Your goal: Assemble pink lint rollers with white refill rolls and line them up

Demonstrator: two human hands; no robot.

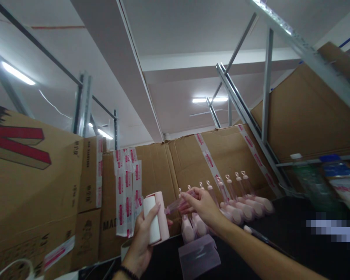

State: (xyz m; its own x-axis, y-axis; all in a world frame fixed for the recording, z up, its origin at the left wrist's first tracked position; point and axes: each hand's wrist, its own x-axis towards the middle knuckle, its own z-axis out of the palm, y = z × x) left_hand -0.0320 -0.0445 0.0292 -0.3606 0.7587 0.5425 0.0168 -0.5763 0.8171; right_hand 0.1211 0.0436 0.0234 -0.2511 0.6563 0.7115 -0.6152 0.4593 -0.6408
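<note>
My left hand (142,235) is wrapped round a pink-and-white object (162,219), with a white rounded body set in a pink shell. In my right hand (202,206), the fingers pinch a translucent pink handle-like piece (175,205); its narrow end meets or nearly meets the pink shell, and I cannot tell if they are joined. Behind my right hand stands a row of similar pink items (242,212), with thick rounded bodies and slim upright handles ending in loops. Below my hands lies a translucent pink cover (200,256).
Cardboard (154,167) with printed tape walls off the back, and a large carton (32,186) stands at left. A dark pen-like stick (262,237) lies on the black surface (236,256). A green bottle (312,182) and a blue-capped container (340,175) stand right, below metal framing (239,97).
</note>
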